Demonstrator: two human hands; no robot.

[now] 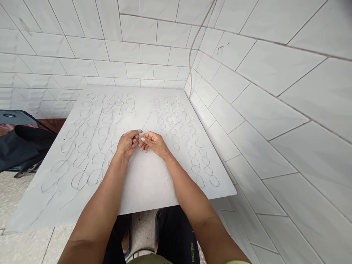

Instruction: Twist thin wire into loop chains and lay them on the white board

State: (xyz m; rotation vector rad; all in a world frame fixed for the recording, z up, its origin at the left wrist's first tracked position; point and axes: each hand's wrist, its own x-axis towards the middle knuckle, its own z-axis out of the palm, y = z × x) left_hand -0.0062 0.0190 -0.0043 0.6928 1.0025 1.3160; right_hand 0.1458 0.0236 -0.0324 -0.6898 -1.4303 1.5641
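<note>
Over the middle of a white board point(148, 183), my left hand point(128, 143) pinches a thin dark wire point(146, 120). The wire's free end sticks out away from me, past the fingertips. My right hand point(152, 142) is close beside it, thumb and fingers pinched together at the wire near the left fingers. How the wire runs between the fingertips is too small to make out. Rows of wire rings point(84, 147) and long wire strands lie left of my hands. More small wire rings point(195, 162) lie in rows on the right.
White tiled walls point(269, 95) meet in a corner behind and right of the board. A thin cable point(190, 55) hangs down that corner. At the left, a dark cloth point(24, 146) lies over a blue chair point(19, 116). My legs are below the board's near edge.
</note>
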